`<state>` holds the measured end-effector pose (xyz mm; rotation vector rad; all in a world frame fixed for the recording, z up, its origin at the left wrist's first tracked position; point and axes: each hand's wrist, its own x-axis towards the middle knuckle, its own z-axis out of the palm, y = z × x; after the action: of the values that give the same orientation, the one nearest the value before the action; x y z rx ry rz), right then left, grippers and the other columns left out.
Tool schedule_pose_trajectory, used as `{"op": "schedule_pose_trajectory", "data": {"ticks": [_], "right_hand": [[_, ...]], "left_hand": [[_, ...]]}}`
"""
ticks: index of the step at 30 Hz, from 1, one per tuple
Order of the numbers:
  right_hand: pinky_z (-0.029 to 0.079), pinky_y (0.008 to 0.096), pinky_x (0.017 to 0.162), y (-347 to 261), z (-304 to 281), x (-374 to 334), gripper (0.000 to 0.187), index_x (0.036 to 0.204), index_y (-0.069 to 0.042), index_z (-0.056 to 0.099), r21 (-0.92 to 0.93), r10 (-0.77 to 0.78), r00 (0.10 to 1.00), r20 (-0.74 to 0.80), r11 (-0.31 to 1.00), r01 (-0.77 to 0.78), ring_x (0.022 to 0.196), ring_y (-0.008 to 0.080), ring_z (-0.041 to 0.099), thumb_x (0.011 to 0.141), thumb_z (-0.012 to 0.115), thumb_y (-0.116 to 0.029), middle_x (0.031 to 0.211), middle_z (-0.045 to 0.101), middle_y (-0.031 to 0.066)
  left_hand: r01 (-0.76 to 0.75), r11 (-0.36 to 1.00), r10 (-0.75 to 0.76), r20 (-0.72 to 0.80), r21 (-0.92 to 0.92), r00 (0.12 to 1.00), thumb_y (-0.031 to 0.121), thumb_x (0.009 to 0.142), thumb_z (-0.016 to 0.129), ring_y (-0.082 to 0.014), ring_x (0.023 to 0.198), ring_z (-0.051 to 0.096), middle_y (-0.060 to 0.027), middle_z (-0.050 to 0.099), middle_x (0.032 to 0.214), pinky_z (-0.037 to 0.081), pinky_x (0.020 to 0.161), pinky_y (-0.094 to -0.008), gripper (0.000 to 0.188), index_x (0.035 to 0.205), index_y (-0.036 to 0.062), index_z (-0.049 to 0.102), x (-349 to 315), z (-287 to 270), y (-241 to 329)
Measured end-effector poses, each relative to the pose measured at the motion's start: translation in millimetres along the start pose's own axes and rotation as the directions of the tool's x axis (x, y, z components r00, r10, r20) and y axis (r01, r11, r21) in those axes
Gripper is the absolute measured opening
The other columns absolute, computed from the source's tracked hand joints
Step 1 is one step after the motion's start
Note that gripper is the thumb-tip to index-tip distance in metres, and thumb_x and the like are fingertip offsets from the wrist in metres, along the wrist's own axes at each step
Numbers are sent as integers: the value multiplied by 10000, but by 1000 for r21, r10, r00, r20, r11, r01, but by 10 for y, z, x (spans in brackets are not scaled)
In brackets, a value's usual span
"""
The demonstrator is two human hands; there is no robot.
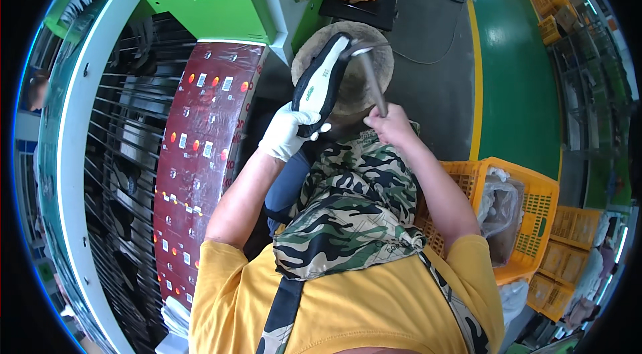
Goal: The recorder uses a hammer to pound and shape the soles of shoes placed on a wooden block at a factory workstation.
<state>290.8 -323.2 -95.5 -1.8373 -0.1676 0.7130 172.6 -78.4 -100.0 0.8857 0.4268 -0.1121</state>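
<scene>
Gloved left hand (286,132) grips the black-and-white shoe (322,83); bare right hand (390,124) clenches the metal hammer (372,76), head at twelve o'clock—strike squarely, shoe steady.

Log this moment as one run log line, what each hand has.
left hand: gloved, holds shoe sole-up over round block | right hand: bare, grips hammer, head at shoe toe | orange crate at right

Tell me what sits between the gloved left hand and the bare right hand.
In the head view, only the heel end of the black-and-white shoe and the dark block top beneath it lie between the left hand and the right hand, which grips a hammer.
</scene>
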Motion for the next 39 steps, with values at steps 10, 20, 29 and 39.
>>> {"op": "schedule_pose_trajectory", "data": {"ticks": [10,20,29,39], "right_hand": [[290,243,376,335,223,110,174,922,-96,539,227,47,995,86,972,-66,425,57,396,914,709,-58,618,441,-44],[375,298,385,963,135,330,114,978,-82,553,166,233,965,118,954,-250,430,125,431,951,664,-90,634,473,4],[385,303,382,821,198,276,104,980,-96,565,254,229,969,90,935,-245,436,124,438,951,664,-95,667,494,6],[402,303,396,679,253,241,106,972,-103,572,240,240,968,76,938,-251,451,118,465,951,676,-117,645,494,3]], "left_hand": [[-33,987,25,-54,-154,998,-26,802,695,-288,765,742,-104,689,940,570,577,-329,339,1135,-16,630,-29,-72,-183],[-278,902,252,-120,-332,960,13,835,665,-229,791,720,-170,717,1069,583,625,-301,421,1246,-65,619,-1727,-405,255],[-738,672,523,-666,-64,533,51,913,637,-320,803,763,-183,717,953,530,480,-297,312,1199,-70,604,-1709,-1657,1165],[-787,605,374,-831,-118,411,425,945,739,-381,944,737,-165,676,1188,511,499,-306,511,1302,96,581,-1129,-3219,1441]]}}
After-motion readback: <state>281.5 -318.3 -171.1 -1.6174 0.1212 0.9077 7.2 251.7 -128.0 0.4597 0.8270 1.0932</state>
